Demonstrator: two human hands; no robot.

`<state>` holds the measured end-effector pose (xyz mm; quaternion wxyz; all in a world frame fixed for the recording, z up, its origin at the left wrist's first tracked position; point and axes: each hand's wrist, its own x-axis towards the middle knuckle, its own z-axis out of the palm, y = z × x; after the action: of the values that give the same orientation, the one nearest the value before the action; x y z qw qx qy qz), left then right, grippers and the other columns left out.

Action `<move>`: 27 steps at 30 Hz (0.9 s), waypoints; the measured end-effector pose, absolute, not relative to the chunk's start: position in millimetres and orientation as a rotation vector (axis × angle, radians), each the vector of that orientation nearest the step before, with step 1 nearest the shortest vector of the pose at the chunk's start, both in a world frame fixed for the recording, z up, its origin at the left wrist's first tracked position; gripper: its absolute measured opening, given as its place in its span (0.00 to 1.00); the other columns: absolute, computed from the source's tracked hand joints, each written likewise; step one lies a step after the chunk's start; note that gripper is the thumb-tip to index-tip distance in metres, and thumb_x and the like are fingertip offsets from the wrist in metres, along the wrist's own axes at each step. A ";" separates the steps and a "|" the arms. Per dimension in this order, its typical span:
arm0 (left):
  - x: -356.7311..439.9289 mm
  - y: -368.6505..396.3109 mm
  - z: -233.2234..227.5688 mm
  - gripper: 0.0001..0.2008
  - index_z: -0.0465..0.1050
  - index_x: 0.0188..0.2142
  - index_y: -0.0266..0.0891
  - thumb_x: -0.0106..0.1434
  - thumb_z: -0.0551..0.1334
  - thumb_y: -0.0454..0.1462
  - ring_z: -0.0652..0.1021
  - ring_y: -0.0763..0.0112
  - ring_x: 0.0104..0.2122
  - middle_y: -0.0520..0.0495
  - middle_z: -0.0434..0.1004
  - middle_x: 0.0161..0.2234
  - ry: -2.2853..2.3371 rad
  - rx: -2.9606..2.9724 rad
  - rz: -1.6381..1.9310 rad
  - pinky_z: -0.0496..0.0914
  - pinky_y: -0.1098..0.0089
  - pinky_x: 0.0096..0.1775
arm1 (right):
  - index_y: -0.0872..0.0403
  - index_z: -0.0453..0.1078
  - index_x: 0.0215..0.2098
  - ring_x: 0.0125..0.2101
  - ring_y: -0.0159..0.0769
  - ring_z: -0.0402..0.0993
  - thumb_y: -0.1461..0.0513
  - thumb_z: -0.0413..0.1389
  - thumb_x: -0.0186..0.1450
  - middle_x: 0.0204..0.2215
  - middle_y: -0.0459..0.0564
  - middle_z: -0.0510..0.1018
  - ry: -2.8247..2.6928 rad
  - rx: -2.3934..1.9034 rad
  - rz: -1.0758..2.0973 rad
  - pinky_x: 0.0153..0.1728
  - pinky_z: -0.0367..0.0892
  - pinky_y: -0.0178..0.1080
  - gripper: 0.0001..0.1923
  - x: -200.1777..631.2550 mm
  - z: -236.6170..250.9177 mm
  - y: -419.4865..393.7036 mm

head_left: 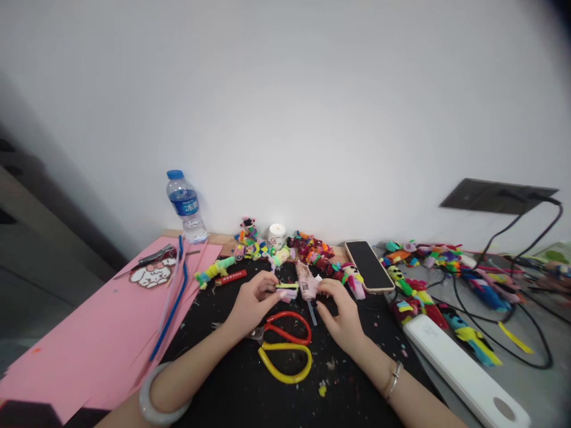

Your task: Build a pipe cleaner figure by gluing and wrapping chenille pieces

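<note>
My left hand (255,298) is closed, with thumb and fingertips pinching a small purple and yellow fuzzy piece (288,292). Just to the right, a pink glue gun (306,282) has a clear glue stick (311,313) jutting from its near end. The fingertips of my right hand (341,314) are curled at the glue gun's right side and appear to grip it; the thumb sits lower, partly apart. Below both hands lie scissors with a red handle (289,328) and a yellow handle (285,364), their blades partly behind my left wrist.
Pink sheets (84,333) with blue and pink stems cover the left side. A water bottle (186,208) and a white tub (277,236) stand at the wall. Colourful fuzzy figures (312,249) line the back. A phone (369,266), a white bar (464,371) and black cables (459,309) lie right.
</note>
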<state>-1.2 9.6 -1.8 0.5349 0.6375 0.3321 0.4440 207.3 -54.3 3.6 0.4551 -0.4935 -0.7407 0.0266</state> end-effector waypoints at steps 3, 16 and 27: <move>1.8 2.3 0.1 0.08 0.65 0.34 0.37 0.55 0.63 0.35 0.75 0.70 0.33 0.49 0.72 0.31 0.721 1.577 0.928 0.69 0.72 0.35 | 0.51 0.63 0.46 0.45 0.41 0.67 0.67 0.54 0.61 0.43 0.54 0.70 -1.902 -1.187 0.062 0.45 0.66 0.44 0.15 201.7 0.7 -57.6; 4.6 -3.4 -1.5 0.07 0.67 0.36 0.37 0.58 0.61 0.36 0.76 0.68 0.32 0.48 0.74 0.30 0.773 1.665 0.936 0.70 0.72 0.32 | 0.51 0.65 0.45 0.46 0.41 0.68 0.68 0.52 0.61 0.43 0.54 0.70 -1.947 -1.136 0.117 0.46 0.67 0.45 0.13 199.1 2.9 -60.2; -10.2 24.4 -2.6 0.04 0.66 0.33 0.40 0.58 0.60 0.37 0.77 0.67 0.36 0.50 0.73 0.32 0.994 1.674 1.182 0.70 0.66 0.43 | 0.51 0.63 0.51 0.49 0.42 0.65 0.69 0.48 0.63 0.47 0.55 0.69 -1.849 -1.274 0.045 0.49 0.64 0.47 0.18 211.4 0.5 -56.3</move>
<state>-10.2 24.4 -2.6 0.4187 0.6675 0.3962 0.4714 211.4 -56.3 0.5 0.4329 -0.5114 -0.7421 0.0182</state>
